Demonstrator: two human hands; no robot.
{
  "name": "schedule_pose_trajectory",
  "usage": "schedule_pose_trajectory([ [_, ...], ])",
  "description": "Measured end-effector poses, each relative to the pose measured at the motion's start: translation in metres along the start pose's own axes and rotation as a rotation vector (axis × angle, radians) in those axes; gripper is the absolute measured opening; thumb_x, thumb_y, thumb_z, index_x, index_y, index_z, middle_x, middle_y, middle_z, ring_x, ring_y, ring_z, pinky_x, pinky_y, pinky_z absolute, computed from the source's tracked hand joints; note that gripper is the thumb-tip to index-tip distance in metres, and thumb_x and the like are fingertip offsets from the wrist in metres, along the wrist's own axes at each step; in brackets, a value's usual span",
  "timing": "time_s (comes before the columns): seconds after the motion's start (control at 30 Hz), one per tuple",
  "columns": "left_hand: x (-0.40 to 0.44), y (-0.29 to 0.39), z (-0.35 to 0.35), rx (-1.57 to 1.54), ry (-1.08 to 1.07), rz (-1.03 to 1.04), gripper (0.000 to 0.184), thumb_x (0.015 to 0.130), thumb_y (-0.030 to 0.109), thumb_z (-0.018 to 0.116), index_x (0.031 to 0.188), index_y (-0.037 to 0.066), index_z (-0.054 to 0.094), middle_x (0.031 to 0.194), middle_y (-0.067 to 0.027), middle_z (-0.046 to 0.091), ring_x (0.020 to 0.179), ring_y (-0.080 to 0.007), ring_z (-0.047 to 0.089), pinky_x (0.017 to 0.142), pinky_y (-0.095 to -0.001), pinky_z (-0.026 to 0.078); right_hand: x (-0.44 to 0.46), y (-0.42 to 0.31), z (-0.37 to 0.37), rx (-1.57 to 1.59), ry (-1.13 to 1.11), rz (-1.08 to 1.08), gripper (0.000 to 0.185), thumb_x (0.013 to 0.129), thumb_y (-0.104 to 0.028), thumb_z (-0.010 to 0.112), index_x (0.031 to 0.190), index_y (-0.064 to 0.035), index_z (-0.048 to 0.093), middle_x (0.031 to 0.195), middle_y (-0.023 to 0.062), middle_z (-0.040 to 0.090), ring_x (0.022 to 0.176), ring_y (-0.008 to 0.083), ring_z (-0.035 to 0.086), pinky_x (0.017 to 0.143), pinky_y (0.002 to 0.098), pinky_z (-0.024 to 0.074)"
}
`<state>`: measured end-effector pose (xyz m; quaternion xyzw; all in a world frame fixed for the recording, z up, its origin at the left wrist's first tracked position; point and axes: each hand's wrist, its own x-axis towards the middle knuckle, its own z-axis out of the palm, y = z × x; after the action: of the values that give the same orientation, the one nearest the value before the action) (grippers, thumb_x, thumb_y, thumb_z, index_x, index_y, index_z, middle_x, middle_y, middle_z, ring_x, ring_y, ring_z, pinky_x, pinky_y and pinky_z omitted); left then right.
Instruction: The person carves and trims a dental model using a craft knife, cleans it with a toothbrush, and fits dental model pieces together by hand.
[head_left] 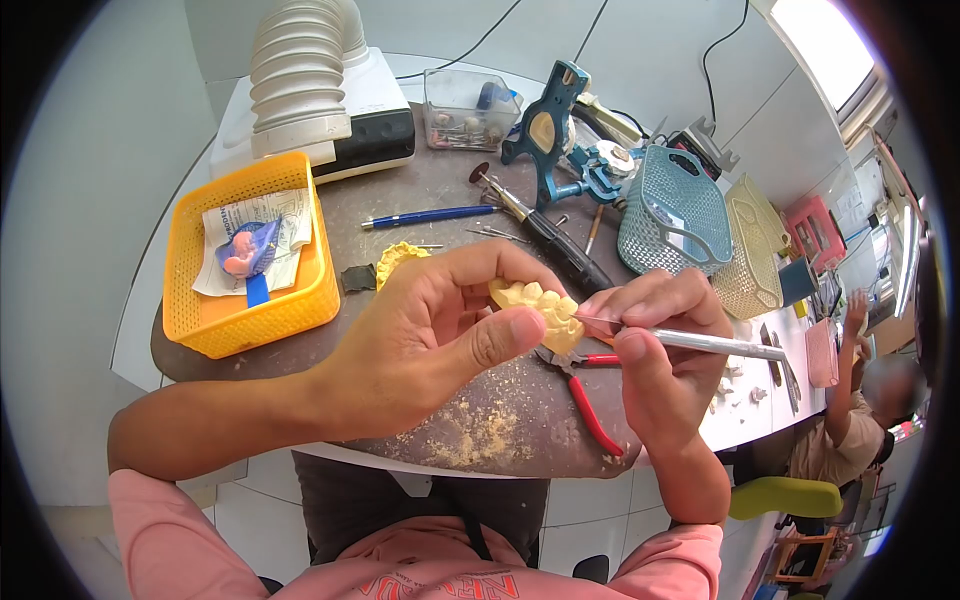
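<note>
A yellow dental model [558, 328] with several teeth is held between the thumb and fingers of my left hand [440, 335]. My right hand [670, 350] is closed on a silver-handled knife [710, 343], whose blade tip touches or nearly touches the model's right side. Red-handled pliers [590, 410] lie on the brown mat just below and behind the model. Another yellow model piece [400, 262] rests on the mat behind my left hand, partly hidden by it. Yellow shavings [475, 430] are scattered on the mat below my hands.
A yellow basket [255, 325] with papers stands left, near a ribbed hose [300, 75]. Behind lie a blue pen [430, 216], a black handpiece [560, 245], a clear box [465, 105] and a blue-green articulator [545, 130]. Right are a teal basket [675, 210] and a seated person [850, 430].
</note>
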<state>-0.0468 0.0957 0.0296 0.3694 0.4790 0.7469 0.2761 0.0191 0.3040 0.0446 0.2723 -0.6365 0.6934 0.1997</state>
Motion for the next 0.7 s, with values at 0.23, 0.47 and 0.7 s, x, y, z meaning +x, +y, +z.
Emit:
schedule_pose_trajectory([
  [0.23, -0.0011, -0.0012, -0.0007, 0.009, 0.021, -0.001, 0.035, 0.099, 0.029, 0.061, 0.12, 0.002, 0.053, 0.115, -0.0069, 0.061, 0.11, -0.012, 0.059, 0.096, -0.0294, 0.046, 0.0009, -0.0003, 0.0014, -0.021, -0.006, 0.025, 0.015, 0.085, 0.014, 0.064, 0.096, 0.0056, 0.058, 0.093, 0.019, 0.068, 0.095, 0.0264, 0.07, 0.09, 0.0371, 0.0561],
  [0.47, -0.0008, -0.0017, -0.0005, 0.023, 0.01, 0.009, 0.035, 0.1, 0.029, 0.061, 0.12, 0.002, 0.053, 0.116, -0.0074, 0.061, 0.11, -0.0121, 0.059, 0.096, -0.0299, 0.046, 0.0012, -0.001, -0.0001, -0.016, -0.023, 0.035, 0.013, 0.085, 0.011, 0.065, 0.095, 0.005, 0.058, 0.092, 0.0193, 0.068, 0.094, 0.0257, 0.07, 0.089, 0.0365, 0.0559],
  [0.7, -0.0005, -0.0027, -0.0002, 0.004, 0.001, 0.034, 0.034, 0.1, 0.028, 0.06, 0.12, 0.001, 0.053, 0.115, -0.0079, 0.06, 0.11, -0.0125, 0.059, 0.096, -0.0296, 0.047, 0.0007, -0.0016, -0.0004, -0.042, -0.008, 0.042, 0.012, 0.086, 0.01, 0.065, 0.095, 0.0056, 0.058, 0.091, 0.0188, 0.067, 0.094, 0.0262, 0.07, 0.088, 0.0365, 0.056],
])
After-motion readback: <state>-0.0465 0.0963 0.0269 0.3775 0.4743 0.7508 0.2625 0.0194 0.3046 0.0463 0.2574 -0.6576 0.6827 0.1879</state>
